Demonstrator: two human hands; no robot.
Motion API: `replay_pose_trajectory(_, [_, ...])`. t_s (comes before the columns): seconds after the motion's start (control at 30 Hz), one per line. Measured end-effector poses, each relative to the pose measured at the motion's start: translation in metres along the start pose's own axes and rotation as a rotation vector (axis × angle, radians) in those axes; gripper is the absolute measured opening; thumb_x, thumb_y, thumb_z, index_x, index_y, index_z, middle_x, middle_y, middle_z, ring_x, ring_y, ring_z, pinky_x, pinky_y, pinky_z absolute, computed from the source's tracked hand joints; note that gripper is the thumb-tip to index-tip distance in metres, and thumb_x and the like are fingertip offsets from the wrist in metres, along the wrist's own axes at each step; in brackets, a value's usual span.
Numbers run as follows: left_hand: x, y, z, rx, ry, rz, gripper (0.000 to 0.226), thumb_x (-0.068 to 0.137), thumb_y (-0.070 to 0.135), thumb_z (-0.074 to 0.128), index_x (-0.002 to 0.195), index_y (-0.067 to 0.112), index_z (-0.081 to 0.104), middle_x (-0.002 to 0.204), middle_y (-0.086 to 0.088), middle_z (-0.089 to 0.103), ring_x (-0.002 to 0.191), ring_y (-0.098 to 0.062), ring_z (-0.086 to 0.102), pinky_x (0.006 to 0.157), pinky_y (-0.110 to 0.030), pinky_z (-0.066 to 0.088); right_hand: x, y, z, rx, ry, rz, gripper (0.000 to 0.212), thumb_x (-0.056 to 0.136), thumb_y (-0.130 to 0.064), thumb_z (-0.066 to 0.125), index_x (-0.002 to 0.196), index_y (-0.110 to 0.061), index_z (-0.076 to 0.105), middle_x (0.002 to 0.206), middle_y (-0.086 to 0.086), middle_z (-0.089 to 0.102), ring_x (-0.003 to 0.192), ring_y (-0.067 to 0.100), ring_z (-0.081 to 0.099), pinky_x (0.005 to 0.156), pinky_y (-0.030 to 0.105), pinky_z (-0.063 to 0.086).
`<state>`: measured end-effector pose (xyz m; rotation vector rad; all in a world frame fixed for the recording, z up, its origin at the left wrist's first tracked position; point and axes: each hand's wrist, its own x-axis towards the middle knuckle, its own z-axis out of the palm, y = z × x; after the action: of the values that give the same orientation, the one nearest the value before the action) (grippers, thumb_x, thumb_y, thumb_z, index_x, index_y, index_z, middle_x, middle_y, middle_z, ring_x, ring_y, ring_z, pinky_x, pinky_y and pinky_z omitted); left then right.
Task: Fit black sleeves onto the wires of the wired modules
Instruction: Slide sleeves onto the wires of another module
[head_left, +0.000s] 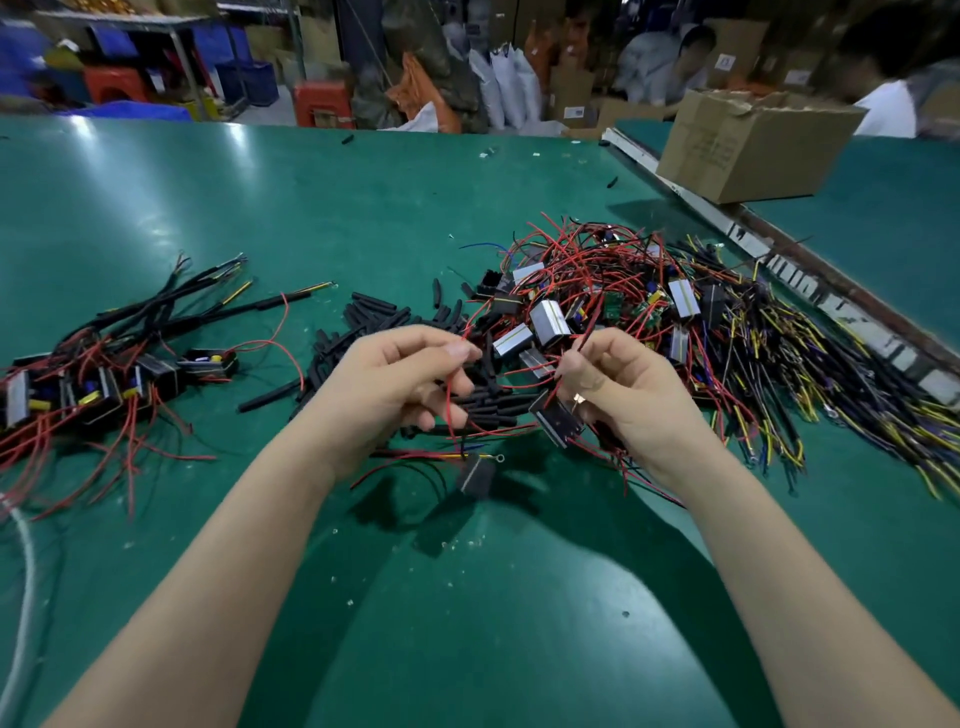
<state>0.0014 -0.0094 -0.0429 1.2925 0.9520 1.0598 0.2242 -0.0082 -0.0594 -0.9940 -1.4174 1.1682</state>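
Note:
My left hand (395, 379) pinches a red wire (450, 410) that runs down toward a small black module (477, 475) hanging blurred below my hands. My right hand (618, 395) pinches red wires between thumb and forefinger, and a black module (557, 423) shows under its palm. Loose black sleeves (374, 317) lie in a heap just beyond my hands. A tangled pile of wired modules (597, 296) with red wires sits at centre right. At the left lies a group of modules with black sleeves on their wires (119, 364).
The green table (311, 208) stretches ahead. A cardboard box (748, 145) stands at the back right beside a metal rail (779, 254). Yellow-and-black wire bundles (831, 395) spread on the right. A white cable (23, 571) lies at the left edge. People sit behind the box.

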Motion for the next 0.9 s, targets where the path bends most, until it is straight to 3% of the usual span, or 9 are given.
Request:
replay_pose_trajectory(0.17, [-0.003, 0.012, -0.007, -0.157, -0.024, 0.052, 0.011, 0.073, 0.028, 0.064, 0.07, 0.025, 0.075, 0.06, 0.003, 0.066, 0.046, -0.008, 0.062, 0.037, -0.012, 0.041, -0.002, -0.001, -0.001, 0.093, 0.013, -0.049, 0.014, 0.079, -0.046, 0.065, 0.074, -0.033, 0.065, 0.077, -0.006, 0.066, 0.07, 0.01, 0.058, 0.062, 0.02, 0.044])
replay_pose_trajectory(0.27, [-0.009, 0.011, -0.013, -0.084, -0.185, 0.028, 0.007, 0.07, 0.032, 0.077, 0.071, 0.027, 0.073, 0.065, 0.0, 0.068, 0.057, -0.012, 0.068, 0.041, -0.013, 0.043, -0.003, 0.0, -0.003, 0.083, -0.05, 0.028, 0.01, 0.082, -0.033, 0.062, 0.075, -0.027, 0.064, 0.066, -0.004, 0.061, 0.057, 0.009, 0.049, 0.058, 0.022, 0.041])
replay_pose_trajectory(0.37, [-0.012, 0.009, -0.019, -0.073, -0.354, -0.067, 0.03, 0.056, 0.044, 0.087, 0.072, 0.025, 0.07, 0.071, -0.004, 0.069, 0.069, -0.02, 0.072, 0.045, -0.015, 0.048, -0.008, -0.001, -0.003, 0.018, -0.226, 0.115, 0.017, 0.083, -0.04, 0.061, 0.086, -0.026, 0.068, 0.063, -0.004, 0.059, 0.048, 0.006, 0.045, 0.049, 0.014, 0.04])
replay_pose_trajectory(0.43, [-0.013, 0.008, -0.025, -0.077, -0.445, -0.117, 0.03, 0.058, 0.043, 0.087, 0.072, 0.023, 0.068, 0.077, -0.005, 0.07, 0.077, -0.024, 0.072, 0.051, -0.019, 0.051, -0.01, -0.001, 0.001, -0.001, -0.302, 0.129, 0.02, 0.083, -0.044, 0.061, 0.088, -0.026, 0.068, 0.065, -0.005, 0.061, 0.049, 0.005, 0.047, 0.048, 0.013, 0.04])
replay_pose_trajectory(0.53, [-0.015, 0.007, -0.029, -0.016, -0.537, -0.151, 0.026, 0.064, 0.039, 0.085, 0.073, 0.021, 0.069, 0.092, -0.006, 0.07, 0.086, -0.027, 0.07, 0.067, -0.027, 0.055, -0.011, 0.001, 0.004, -0.012, -0.328, 0.158, 0.006, 0.083, -0.035, 0.064, 0.079, -0.033, 0.068, 0.074, -0.006, 0.064, 0.057, 0.007, 0.055, 0.05, 0.017, 0.043])
replay_pose_trajectory(0.67, [-0.009, 0.004, -0.017, 0.038, -0.392, -0.167, 0.024, 0.061, 0.036, 0.086, 0.076, 0.025, 0.072, 0.072, 0.001, 0.067, 0.064, -0.014, 0.067, 0.059, -0.018, 0.052, -0.01, 0.005, 0.004, 0.009, -0.276, 0.19, 0.012, 0.07, -0.04, 0.075, 0.074, -0.032, 0.067, 0.067, -0.008, 0.059, 0.057, 0.008, 0.054, 0.05, 0.018, 0.043])
replay_pose_trajectory(0.8, [-0.004, 0.0, -0.001, 0.059, -0.264, -0.108, 0.009, 0.071, 0.023, 0.076, 0.075, 0.028, 0.071, 0.069, 0.002, 0.065, 0.061, -0.013, 0.066, 0.054, -0.016, 0.048, -0.01, 0.006, 0.006, 0.031, -0.263, 0.185, 0.013, 0.07, -0.036, 0.075, 0.074, -0.029, 0.065, 0.06, -0.011, 0.052, 0.049, 0.006, 0.042, 0.045, 0.016, 0.036])
replay_pose_trajectory(0.9, [-0.005, -0.001, 0.011, 0.085, -0.226, -0.087, 0.004, 0.076, 0.026, 0.068, 0.074, 0.03, 0.069, 0.07, 0.004, 0.066, 0.057, -0.01, 0.063, 0.046, -0.014, 0.038, -0.01, 0.003, 0.008, 0.047, -0.285, 0.197, 0.016, 0.067, -0.038, 0.076, 0.073, -0.029, 0.064, 0.057, -0.012, 0.046, 0.045, 0.005, 0.034, 0.041, 0.015, 0.027])
